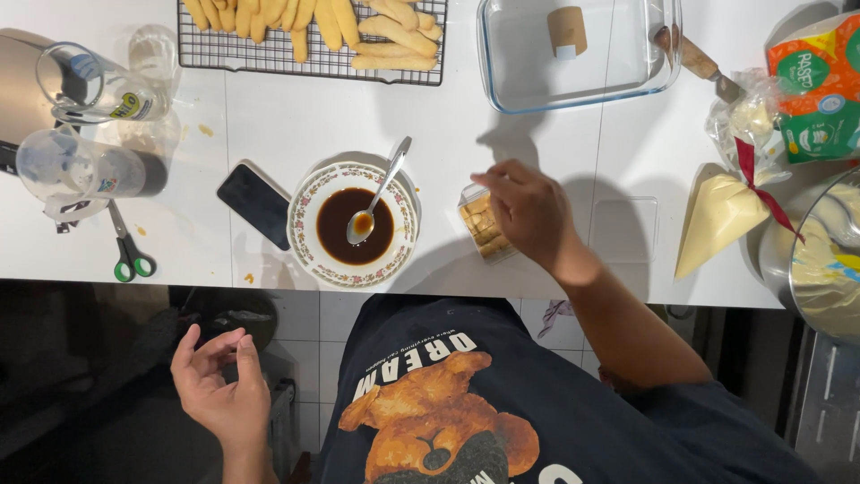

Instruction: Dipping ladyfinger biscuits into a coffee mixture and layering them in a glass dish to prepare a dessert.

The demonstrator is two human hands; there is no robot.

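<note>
My right hand (530,211) rests over a small clear plastic box (480,224) filled with soaked brown biscuit pieces, fingertips touching its top edge. To its left stands a flower-rimmed bowl (308,192) of dark brown liquid with a metal spoon (381,193) lying in it. My left hand (219,387) hangs below the table edge, away from the table, fingers loosely curled and holding nothing. A wire cooling rack (233,56) with several pale finger biscuits (394,36) sits at the back.
A black phone (255,203) lies left of the bowl. Green-handled scissors (130,251) and two clear measuring jugs (76,166) are at the left. A glass baking dish (511,94), a clear flat lid (624,230), a cream-filled piping bag (717,220), a metal bowl (820,269) and packets (815,90) occupy the right.
</note>
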